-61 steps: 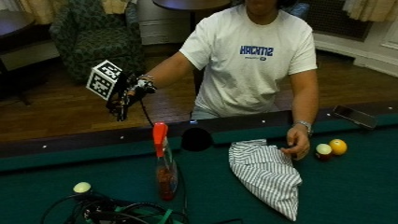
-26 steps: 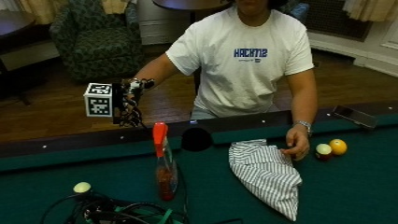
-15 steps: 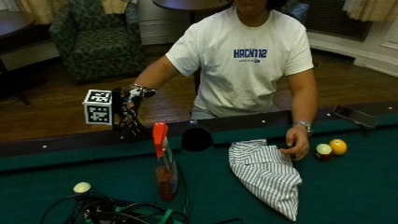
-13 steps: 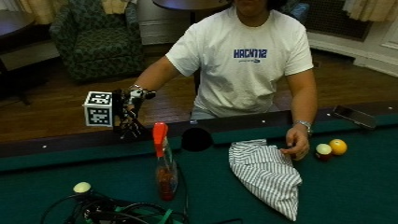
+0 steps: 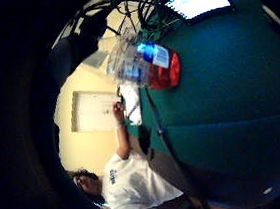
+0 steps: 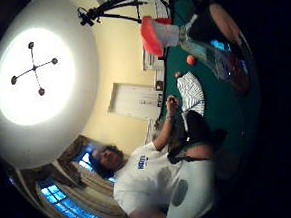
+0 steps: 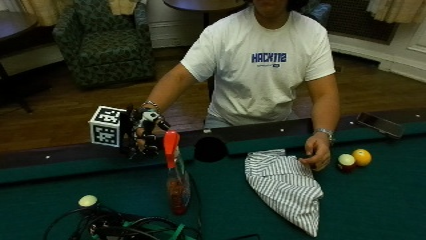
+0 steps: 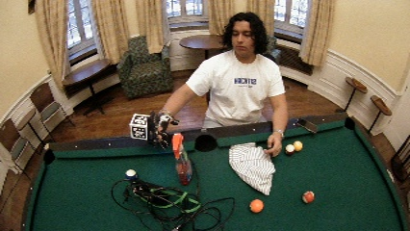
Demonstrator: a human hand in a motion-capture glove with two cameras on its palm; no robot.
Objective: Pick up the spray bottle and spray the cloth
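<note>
Outside view shows a person in a white T-shirt standing at the far side of a green-felt pool table (image 7: 373,200), with the black-gloved right hand (image 7: 143,132) hovering over the dark wooden far rail, just left of the spray bottle and not touching it. Its fingers hang loosely curled and apart, holding nothing. A clear plastic spray bottle with an orange-red trigger head and reddish liquid at its base (image 7: 174,175) stands upright on the felt near that rail, beside a dark corner-style pocket (image 7: 211,149). A grey-and-white striped cloth (image 7: 286,186) lies crumpled on the felt to the right of the bottle, well apart from it, and the bare left hand (image 7: 318,152) rests at its far right corner. Just right of that hand sit 2 billiard balls, 1 white with a dark stripe (image 7: 346,161) and 1 yellow-orange (image 7: 362,157). A white ball (image 7: 87,201) lies on the near left felt next to a tangle of black and green cables (image 7: 126,229). Both palm views show the bottle close to the palm, standing on the felt.
</note>
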